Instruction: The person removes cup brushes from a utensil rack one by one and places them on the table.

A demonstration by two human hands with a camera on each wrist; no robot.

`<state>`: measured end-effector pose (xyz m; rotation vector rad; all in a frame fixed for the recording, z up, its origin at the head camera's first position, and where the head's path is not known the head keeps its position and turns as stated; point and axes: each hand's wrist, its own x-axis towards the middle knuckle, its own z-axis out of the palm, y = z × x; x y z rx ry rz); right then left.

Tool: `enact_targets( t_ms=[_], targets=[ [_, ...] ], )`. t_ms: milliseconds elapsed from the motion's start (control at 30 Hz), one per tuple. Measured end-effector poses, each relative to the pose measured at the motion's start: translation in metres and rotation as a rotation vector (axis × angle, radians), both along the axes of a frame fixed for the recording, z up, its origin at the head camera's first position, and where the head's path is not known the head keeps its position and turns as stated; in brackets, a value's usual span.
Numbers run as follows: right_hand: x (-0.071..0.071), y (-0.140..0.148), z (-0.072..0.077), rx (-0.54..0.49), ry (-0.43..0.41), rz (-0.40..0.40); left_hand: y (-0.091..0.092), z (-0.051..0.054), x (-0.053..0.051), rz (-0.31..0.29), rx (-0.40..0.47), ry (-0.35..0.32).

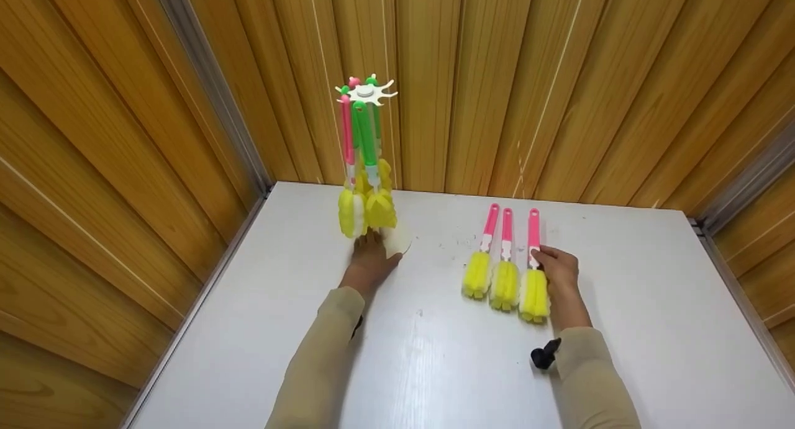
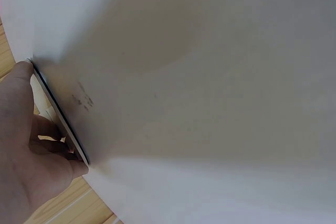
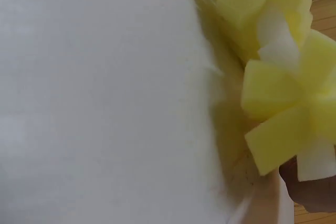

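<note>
In the head view, the left hand [image 1: 371, 264] holds the round white base [image 1: 395, 241] of a rack below hanging sponge brushes. In the left wrist view, the left hand [image 2: 31, 150] grips the edge of that base [image 2: 59, 114], thumb and fingers spread across it. The right hand [image 1: 559, 270] pinches the neck of the rightmost pink-handled brush [image 1: 534, 292], its yellow sponge toward the person. Two similar brushes, a middle one [image 1: 505, 283] and a left one [image 1: 477, 274], lie beside it. Yellow sponge heads [image 3: 286, 93] hide most of the right hand [image 3: 315, 192] in the right wrist view.
The rack's white top [image 1: 366, 94] carries several green and pink brushes, such as a green one [image 1: 367, 137], hanging sponge down. Wood-patterned walls [image 1: 428, 106] stand behind and beside the white table [image 1: 428, 367]. A black object [image 1: 544, 356] is at the right wrist.
</note>
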<state>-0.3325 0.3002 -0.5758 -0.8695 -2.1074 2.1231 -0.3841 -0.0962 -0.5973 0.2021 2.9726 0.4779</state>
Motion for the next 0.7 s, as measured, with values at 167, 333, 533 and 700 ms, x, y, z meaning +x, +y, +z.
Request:
enact_targets(
  t_ms=[167,333,533,700],
  targets=[
    [-0.0003,-0.0049,-0.0049,0.126,-0.038,0.057,-0.0001,-0.0021,-0.0013,0.002,0.02,0.01],
    [-0.0024,-0.0069,-0.0059,0.199,-0.046,0.098,-0.001,-0.0038,-0.0034,0.018,0.038,0.006],
    [-0.0049,-0.0053,-0.0057,0.231,-0.047,0.118,-0.0017,-0.004,-0.0044,0.026,0.037,0.007],
    [-0.0071,-0.004,-0.0075,0.266,-0.036,0.109,-0.0008,-0.0034,-0.0029,0.003,0.014,-0.009]
  ],
)
